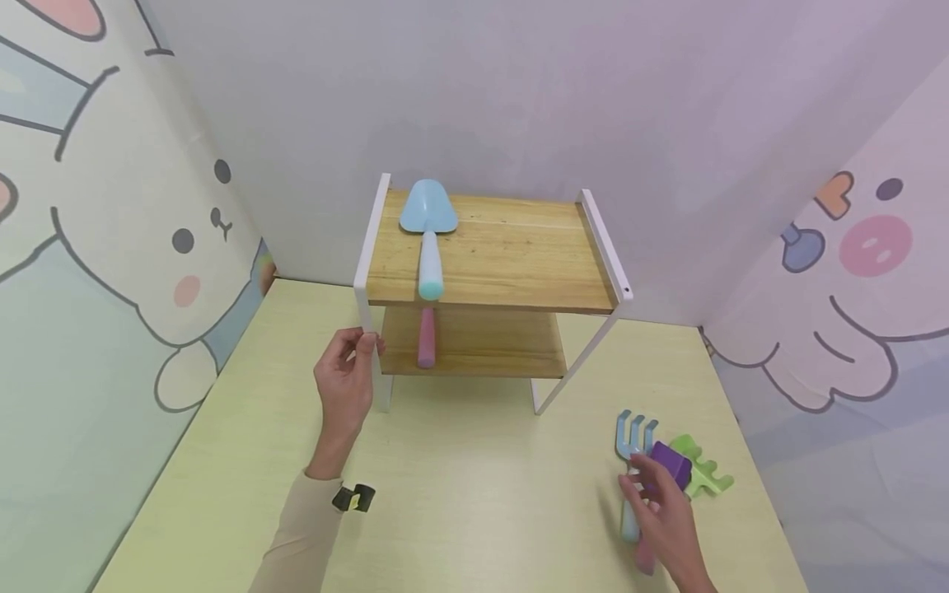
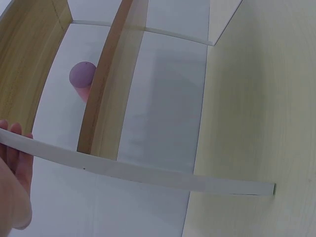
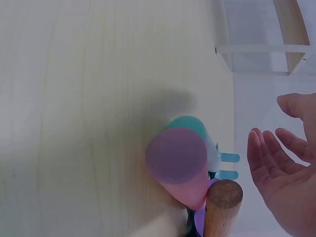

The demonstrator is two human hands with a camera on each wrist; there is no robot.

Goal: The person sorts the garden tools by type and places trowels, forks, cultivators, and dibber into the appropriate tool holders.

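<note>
My left hand (image 1: 346, 387) grips the white left front post (image 1: 366, 317) of a two-tier wooden shelf; the left wrist view shows its fingers (image 2: 17, 148) behind the post. A light blue trowel (image 1: 428, 210) lies on the upper board, handle toward me. From the lower board sticks out a pink handle (image 1: 426, 338); its head is hidden. At the right, my right hand (image 1: 663, 515) hovers over a group of garden tools, its fingers loosely bent and holding nothing. Under it lie a blue hand fork (image 1: 633, 436), a purple scoop-like head (image 1: 673, 463) and a green rake (image 1: 700, 469).
In the right wrist view a pink handle (image 3: 180, 163) and a wooden handle (image 3: 223, 207) point toward the camera. The shelf's upper board (image 1: 519, 247) has white side rails. Cartoon-printed curtains (image 1: 474, 99) enclose the pale wooden table (image 1: 460, 494).
</note>
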